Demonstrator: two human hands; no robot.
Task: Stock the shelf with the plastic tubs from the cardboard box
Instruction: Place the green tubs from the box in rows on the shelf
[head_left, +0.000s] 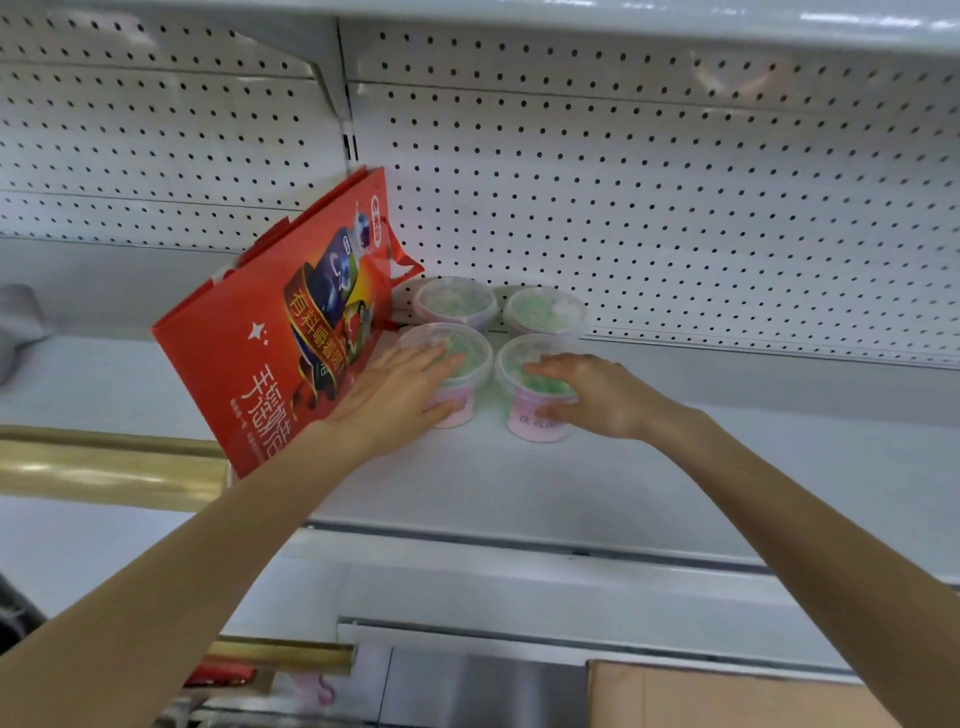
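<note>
Four clear-lidded plastic tubs with green and pink contents stand in a square on the white shelf (519, 483). My left hand (400, 395) holds the front left tub (478, 358), fingers lying over its lid and thumb against its near side. My right hand (587, 395) holds the front right tub (530, 428) the same way, thumb low on its pink wall. The back left tub (454, 304) and back right tub (545, 312) stand free behind them, near the pegboard. A corner of the cardboard box (727, 696) shows at the bottom right.
A red printed paper bag (291, 332) leans tilted against the pegboard back wall (675, 208), just left of the tubs and touching my left wrist. A gold-coloured roll (104, 467) lies at the left below it. Another shelf (623, 31) overhangs above.
</note>
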